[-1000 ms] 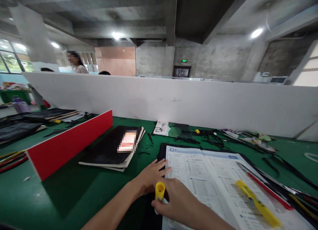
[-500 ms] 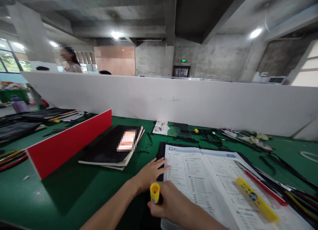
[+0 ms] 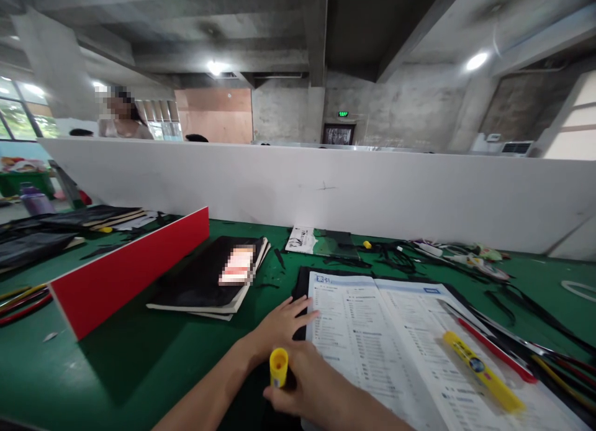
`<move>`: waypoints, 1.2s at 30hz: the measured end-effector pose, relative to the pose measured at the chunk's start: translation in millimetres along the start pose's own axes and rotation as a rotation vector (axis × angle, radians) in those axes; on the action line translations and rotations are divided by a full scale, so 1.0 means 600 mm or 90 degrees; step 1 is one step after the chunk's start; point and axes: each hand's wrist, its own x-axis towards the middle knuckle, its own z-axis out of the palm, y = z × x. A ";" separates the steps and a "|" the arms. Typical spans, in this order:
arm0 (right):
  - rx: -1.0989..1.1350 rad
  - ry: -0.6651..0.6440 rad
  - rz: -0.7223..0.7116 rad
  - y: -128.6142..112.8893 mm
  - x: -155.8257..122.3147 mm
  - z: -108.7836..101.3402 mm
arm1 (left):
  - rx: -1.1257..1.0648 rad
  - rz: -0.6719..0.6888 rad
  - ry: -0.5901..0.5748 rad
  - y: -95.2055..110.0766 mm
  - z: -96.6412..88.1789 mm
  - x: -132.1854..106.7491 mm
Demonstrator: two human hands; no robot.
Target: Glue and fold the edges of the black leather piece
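An open book (image 3: 344, 331) with printed pages and a black cover lies at the right of the green table. My left hand (image 3: 284, 322) rests on its left edge, fingers spread flat. In front of it, my right hand (image 3: 311, 378) is closed round a yellow glue stick (image 3: 278, 367), its hollow end up. The lower end of the stick is hidden below the hand, by the book's left edge. Across the right page lie a yellow stick-shaped object (image 3: 484, 372) with a blue round mark and a red-handled tool (image 3: 496, 350) with a metal blade.
A red divider (image 3: 135, 269) stands at left. Beside it, a pixelated phone (image 3: 237, 264) lies on a black book (image 3: 195, 282). Black scraps and cords (image 3: 395, 257) lie before a white partition (image 3: 288, 182). A person (image 3: 123, 117) is beyond it.
My right hand has moved slightly left and down with the glue stick. My left hand keeps its place on the book. The person behind the partition has shifted a little left.
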 end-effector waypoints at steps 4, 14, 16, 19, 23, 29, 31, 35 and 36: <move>0.006 0.009 -0.005 0.012 0.006 0.006 | 0.000 -0.005 -0.001 0.001 -0.001 0.002; -0.018 -0.005 0.030 -0.019 -0.002 -0.001 | -0.002 -0.015 -0.006 0.012 -0.012 -0.001; 0.014 -0.035 0.015 -0.016 -0.005 -0.003 | -0.002 -0.017 -0.007 0.014 -0.013 -0.001; 0.047 -0.027 0.009 -0.012 -0.003 -0.002 | 0.003 -0.017 -0.009 0.014 -0.014 0.000; 0.033 -0.003 0.012 -0.014 0.000 -0.004 | 0.013 -0.012 -0.010 0.010 -0.009 0.000; 0.059 -0.037 -0.073 0.008 0.001 -0.007 | 0.027 -0.010 -0.015 0.005 -0.003 0.002; 0.047 -0.007 -0.056 0.015 0.002 -0.005 | 0.031 -0.009 -0.017 0.005 -0.004 0.003; 0.055 -0.012 -0.040 0.014 -0.005 -0.012 | 0.040 -0.006 -0.021 0.006 -0.007 0.000; 0.080 -0.033 -0.058 0.012 -0.007 -0.016 | 0.042 -0.004 -0.022 0.006 -0.008 0.000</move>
